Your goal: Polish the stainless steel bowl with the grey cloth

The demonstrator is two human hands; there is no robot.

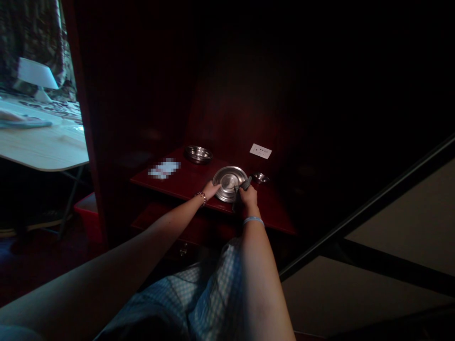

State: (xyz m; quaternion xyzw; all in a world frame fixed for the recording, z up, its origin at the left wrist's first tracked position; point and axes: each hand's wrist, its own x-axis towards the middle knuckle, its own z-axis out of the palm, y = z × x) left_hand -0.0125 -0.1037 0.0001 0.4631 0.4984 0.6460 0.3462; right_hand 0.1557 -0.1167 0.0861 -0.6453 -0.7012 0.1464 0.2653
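A round, shiny metal plate [227, 181] with a wide rim is between my hands, over the front of a dark red shelf [170, 182]. My left hand [211, 190] is closed on its left edge, the thumb lying over the rim. At the plate's right side my right hand [249, 195] is closed around a dark grey cloth [236, 198], which touches the rim and hangs down in front. Behind and to the left stand metal bowls [198, 153], seemingly stacked. A small metal bowl [260, 177] sits just right of my right hand.
A white socket panel [260, 151] is at the back. A blurred pale item [164, 168] lies on the shelf's left. Further left are a light wooden table [46, 147], a white lamp [38, 76] and a red bin [87, 215]. A dark-framed panel [355, 279] slants at right.
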